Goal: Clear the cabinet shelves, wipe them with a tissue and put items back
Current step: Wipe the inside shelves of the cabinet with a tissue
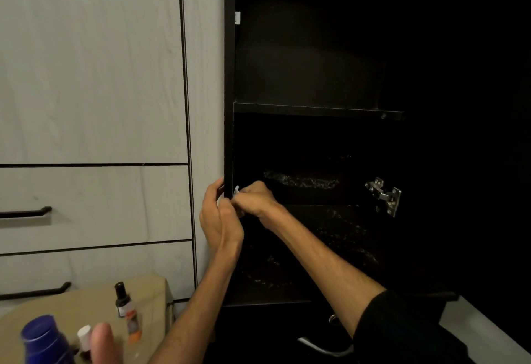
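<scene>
While the tissue [237, 191] is pinched in the right hand [254, 194] at the cabinet [229, 134] edge, the left hand [219, 220] is curled beside it, touching. Firm, overlapping strokes are advised, probably along the smeared lower shelf [330, 228]. Bottles [123, 299] wait on the tabletop [86, 303].

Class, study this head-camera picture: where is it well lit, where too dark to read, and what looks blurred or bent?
Head view: the pale cabinet fronts are evenly lit; the open dark cabinet is nearly black, only its shelf edge and shiny hinge catching light; the blue bottle close to the lens is blurred; the door seams bow slightly from the wide angle.
</scene>
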